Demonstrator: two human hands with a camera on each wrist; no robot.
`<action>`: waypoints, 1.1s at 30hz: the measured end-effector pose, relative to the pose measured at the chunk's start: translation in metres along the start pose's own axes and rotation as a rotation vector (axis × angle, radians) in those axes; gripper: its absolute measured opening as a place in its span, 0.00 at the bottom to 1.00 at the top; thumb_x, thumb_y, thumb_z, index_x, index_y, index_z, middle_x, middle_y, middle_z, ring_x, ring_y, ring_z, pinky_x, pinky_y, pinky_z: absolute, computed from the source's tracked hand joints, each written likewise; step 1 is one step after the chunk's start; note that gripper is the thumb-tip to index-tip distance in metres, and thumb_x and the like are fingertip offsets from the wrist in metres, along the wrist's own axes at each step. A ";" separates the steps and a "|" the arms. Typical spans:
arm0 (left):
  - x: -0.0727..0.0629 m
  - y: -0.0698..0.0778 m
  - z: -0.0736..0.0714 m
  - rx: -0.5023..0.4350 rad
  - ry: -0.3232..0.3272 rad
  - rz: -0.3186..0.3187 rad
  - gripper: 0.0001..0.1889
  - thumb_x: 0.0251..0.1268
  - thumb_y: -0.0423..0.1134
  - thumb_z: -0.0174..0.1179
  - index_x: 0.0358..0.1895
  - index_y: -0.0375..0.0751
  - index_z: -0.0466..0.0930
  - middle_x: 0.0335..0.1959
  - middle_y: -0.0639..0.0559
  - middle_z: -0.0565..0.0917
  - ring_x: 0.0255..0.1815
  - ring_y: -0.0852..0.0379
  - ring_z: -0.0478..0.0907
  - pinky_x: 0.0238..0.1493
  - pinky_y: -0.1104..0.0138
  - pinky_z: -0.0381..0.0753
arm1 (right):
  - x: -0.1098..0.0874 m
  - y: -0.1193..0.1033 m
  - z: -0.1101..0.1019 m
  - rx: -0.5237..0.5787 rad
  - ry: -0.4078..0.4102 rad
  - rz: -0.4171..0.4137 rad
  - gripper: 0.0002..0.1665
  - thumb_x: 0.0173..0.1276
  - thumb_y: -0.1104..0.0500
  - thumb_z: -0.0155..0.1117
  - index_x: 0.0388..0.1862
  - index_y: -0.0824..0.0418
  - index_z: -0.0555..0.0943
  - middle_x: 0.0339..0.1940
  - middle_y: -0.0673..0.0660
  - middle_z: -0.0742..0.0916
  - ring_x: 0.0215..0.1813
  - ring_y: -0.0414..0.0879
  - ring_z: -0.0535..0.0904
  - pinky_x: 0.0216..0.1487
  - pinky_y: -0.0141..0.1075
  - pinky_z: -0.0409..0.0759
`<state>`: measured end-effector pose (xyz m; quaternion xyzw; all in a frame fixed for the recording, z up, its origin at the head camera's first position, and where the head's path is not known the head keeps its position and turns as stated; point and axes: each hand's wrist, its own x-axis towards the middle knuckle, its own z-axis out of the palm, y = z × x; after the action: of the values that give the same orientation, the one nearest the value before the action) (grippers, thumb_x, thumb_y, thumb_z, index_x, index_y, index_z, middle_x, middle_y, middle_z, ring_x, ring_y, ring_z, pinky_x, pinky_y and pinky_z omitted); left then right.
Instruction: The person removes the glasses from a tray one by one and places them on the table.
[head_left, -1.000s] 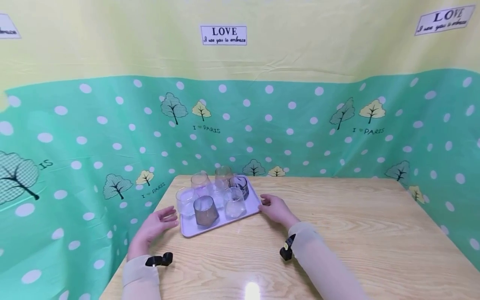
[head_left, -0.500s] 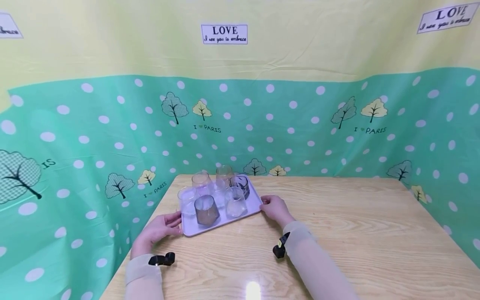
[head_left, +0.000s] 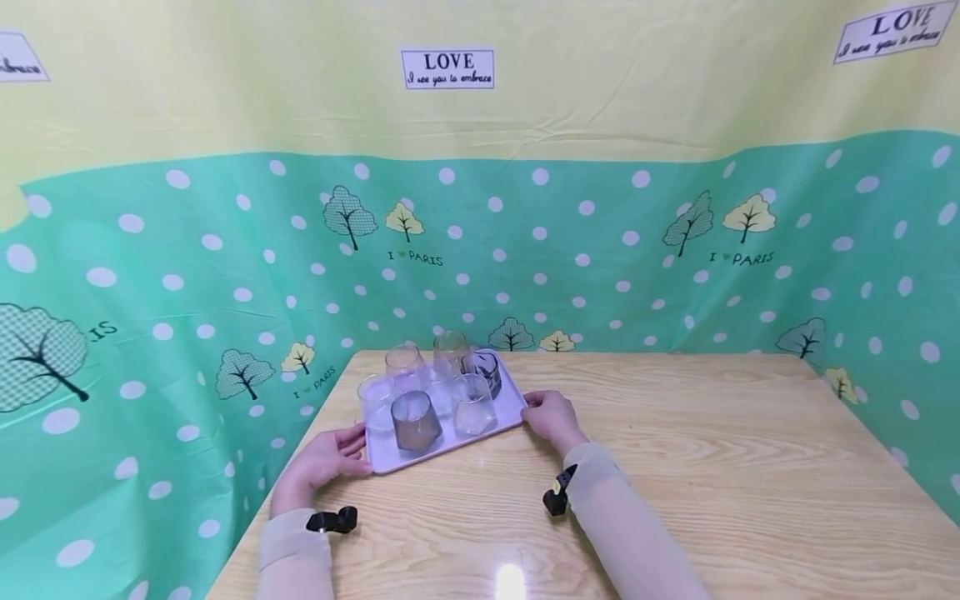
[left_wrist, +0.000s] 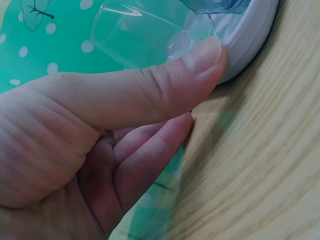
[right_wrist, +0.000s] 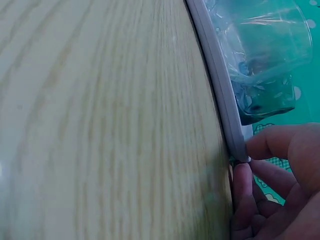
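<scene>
A lilac rectangular tray (head_left: pixel 431 456) lies at an angle on the table and carries several drinking glasses. In front stand a smoky grey glass (head_left: pixel 417 423) and a clear faceted glass (head_left: pixel 474 408). A dark-patterned glass (head_left: pixel 489 372) is at the right. My left hand (head_left: pixel 324 457) grips the tray's near left corner, its thumb (left_wrist: pixel 200 57) on the rim and its other fingers lower down, beside the edge. At the near right corner, my right hand (head_left: pixel 553 419) pinches the rim between thumb and fingers. The right fingertips are partly hidden under the tray (right_wrist: pixel 220 85).
The wooden table (head_left: pixel 720 450) extends to the right of the tray and toward me. A polka-dotted green curtain (head_left: pixel 600 275) hangs behind the table and along both sides. The glasses stand close together, their rims well above the tray's low edge.
My left hand has come in from the left and taken hold of the tray's corner. The right hand has stayed at its corner while its wrist has shifted slightly left.
</scene>
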<state>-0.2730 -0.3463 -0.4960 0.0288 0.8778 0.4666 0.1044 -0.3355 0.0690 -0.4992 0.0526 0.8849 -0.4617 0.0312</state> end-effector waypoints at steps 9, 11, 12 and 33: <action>0.004 0.000 0.003 -0.008 0.027 0.014 0.49 0.54 0.28 0.81 0.79 0.23 0.63 0.75 0.32 0.72 0.75 0.36 0.71 0.73 0.50 0.72 | -0.005 0.002 -0.006 -0.020 -0.038 0.019 0.27 0.64 0.61 0.72 0.62 0.67 0.84 0.58 0.65 0.87 0.57 0.59 0.82 0.65 0.54 0.80; 0.006 0.000 0.004 -0.003 0.028 0.020 0.48 0.55 0.27 0.80 0.78 0.23 0.63 0.75 0.32 0.72 0.75 0.35 0.71 0.72 0.50 0.73 | -0.007 0.003 -0.008 -0.036 -0.058 0.013 0.31 0.63 0.61 0.71 0.67 0.65 0.83 0.65 0.67 0.85 0.62 0.60 0.81 0.68 0.55 0.78; 0.007 0.000 0.004 -0.012 0.027 0.023 0.48 0.55 0.27 0.80 0.78 0.22 0.63 0.75 0.31 0.72 0.75 0.35 0.71 0.72 0.51 0.74 | -0.008 0.003 -0.010 -0.042 -0.068 0.005 0.34 0.63 0.62 0.71 0.70 0.64 0.82 0.68 0.68 0.84 0.64 0.62 0.80 0.70 0.57 0.77; 0.022 0.001 0.019 0.034 0.086 0.085 0.35 0.67 0.31 0.73 0.75 0.24 0.70 0.73 0.33 0.76 0.75 0.37 0.72 0.76 0.48 0.67 | -0.021 0.017 -0.023 -0.017 -0.122 -0.045 0.44 0.62 0.61 0.72 0.79 0.63 0.74 0.63 0.67 0.85 0.49 0.55 0.82 0.56 0.50 0.83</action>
<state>-0.2906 -0.3271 -0.5093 0.0480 0.8873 0.4564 0.0461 -0.3129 0.0960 -0.4972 0.0044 0.8862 -0.4572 0.0750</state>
